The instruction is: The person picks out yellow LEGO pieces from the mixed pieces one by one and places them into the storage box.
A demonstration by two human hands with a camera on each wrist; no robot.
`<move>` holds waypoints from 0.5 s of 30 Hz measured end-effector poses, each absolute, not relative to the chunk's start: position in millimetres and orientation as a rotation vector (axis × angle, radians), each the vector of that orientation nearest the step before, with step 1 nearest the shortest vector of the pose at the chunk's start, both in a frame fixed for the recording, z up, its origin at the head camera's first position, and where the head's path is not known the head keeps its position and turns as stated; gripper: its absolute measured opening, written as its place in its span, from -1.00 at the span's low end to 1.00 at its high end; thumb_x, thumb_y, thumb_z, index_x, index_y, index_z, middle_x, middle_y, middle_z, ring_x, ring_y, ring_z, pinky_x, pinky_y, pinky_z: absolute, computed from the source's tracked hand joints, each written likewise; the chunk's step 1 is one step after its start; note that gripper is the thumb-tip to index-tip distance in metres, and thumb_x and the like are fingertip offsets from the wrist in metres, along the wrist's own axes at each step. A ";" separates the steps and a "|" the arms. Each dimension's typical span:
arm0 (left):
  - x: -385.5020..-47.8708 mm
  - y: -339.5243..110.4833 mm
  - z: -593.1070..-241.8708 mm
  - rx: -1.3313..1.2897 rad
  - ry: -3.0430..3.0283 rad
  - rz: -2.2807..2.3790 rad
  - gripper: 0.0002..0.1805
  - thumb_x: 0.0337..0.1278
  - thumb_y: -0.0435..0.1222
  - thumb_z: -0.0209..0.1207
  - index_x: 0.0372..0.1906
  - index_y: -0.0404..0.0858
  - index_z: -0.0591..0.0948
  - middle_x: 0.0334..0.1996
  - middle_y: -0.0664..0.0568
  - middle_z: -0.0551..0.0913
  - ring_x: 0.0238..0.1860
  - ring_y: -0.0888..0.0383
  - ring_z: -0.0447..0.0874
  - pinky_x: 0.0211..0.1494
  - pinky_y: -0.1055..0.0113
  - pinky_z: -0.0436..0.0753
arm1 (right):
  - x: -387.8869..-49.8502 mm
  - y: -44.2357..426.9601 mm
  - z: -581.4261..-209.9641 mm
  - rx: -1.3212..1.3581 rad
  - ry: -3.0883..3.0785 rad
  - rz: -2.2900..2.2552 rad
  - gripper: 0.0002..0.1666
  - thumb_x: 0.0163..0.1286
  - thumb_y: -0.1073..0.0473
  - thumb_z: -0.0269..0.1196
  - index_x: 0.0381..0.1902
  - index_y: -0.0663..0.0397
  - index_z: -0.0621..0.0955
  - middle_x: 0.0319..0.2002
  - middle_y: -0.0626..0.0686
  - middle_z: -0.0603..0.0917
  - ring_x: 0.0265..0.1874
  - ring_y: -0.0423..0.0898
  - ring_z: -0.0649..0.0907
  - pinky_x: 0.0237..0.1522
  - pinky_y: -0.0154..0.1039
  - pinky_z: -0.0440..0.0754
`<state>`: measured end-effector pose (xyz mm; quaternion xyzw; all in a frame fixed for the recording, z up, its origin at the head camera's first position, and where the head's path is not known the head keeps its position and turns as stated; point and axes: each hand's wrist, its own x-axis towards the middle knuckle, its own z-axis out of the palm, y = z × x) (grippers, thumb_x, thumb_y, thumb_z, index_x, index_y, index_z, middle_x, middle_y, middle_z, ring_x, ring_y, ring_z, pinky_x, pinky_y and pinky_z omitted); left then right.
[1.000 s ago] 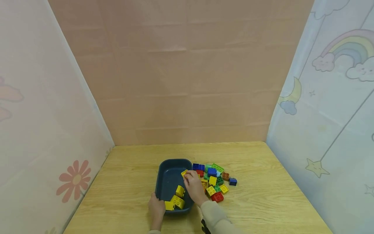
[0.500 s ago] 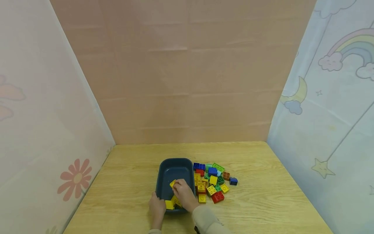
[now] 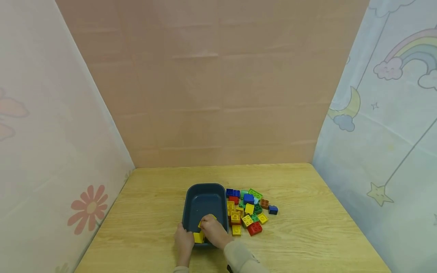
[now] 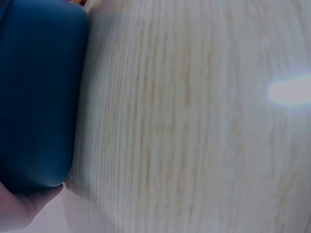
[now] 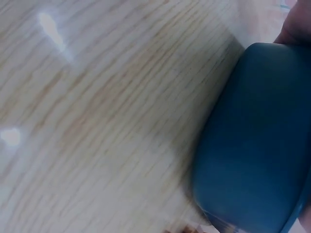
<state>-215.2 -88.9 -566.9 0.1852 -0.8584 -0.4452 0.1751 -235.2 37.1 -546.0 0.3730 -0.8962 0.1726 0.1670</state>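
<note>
A dark blue plastic bin (image 3: pixel 188 206) stands on the table. My left hand (image 3: pixel 184 239) grips its near left corner, thumb over the rim. The bin's outer wall (image 4: pixel 39 97) and part of the left hand (image 4: pixel 22 208) show in the left wrist view. Inside the bin, my right hand (image 3: pixel 212 230) holds a yellow toy brick (image 3: pixel 200 224), mostly covered by the fingers. Another yellow brick (image 3: pixel 198 237) lies in the near end beside the left thumb; the right hand hides the others there. The bin's side (image 5: pixel 252 131) fills the right of the right wrist view.
Right of the bin lies a loose heap of bricks: yellow (image 3: pixel 235 217), red (image 3: pixel 254 228), blue (image 3: pixel 249 199), green (image 3: pixel 255 194) and brown (image 3: pixel 264 204). The heap nearly touches the bin's right side. Wood-grain table (image 3: pixel 153 212) extends around them, with fabric walls behind and beside.
My right hand has moved left and nearer, from the bin's right rim down into its near half, carrying the yellow brick. My left hand keeps its place on the bin.
</note>
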 end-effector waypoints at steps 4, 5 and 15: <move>-215.0 -89.0 -566.5 0.536 -2.445 -1.281 -0.66 -0.29 -0.64 -0.05 -0.21 -0.64 0.42 -0.40 -0.42 0.55 -0.41 -0.22 0.57 -0.48 0.02 0.51 | -233.4 36.3 -546.0 1.101 -2.616 0.399 -0.89 0.10 0.32 0.24 -0.43 0.04 0.68 -0.35 -0.08 0.54 -0.28 -0.24 0.49 -0.32 -0.56 0.45; -215.3 -89.1 -566.3 0.545 -2.450 -1.292 -0.65 -0.27 -0.64 -0.05 -0.19 -0.64 0.42 -0.37 -0.44 0.54 -0.38 -0.23 0.56 -0.45 0.01 0.52 | -233.5 36.0 -546.3 1.105 -2.628 0.393 -0.89 0.11 0.32 0.23 -0.44 0.03 0.68 -0.35 -0.09 0.54 -0.28 -0.24 0.48 -0.33 -0.57 0.45; -216.8 -89.2 -563.8 0.597 -2.497 -1.305 -0.52 -0.24 -0.62 -0.04 -0.02 -0.69 0.34 -0.25 -0.50 0.50 -0.32 -0.22 0.55 -0.40 0.03 0.52 | -236.1 36.8 -548.3 1.109 -2.654 0.446 -0.86 0.13 0.34 0.21 -0.45 0.04 0.68 -0.35 -0.10 0.52 -0.28 -0.25 0.48 -0.37 -0.60 0.43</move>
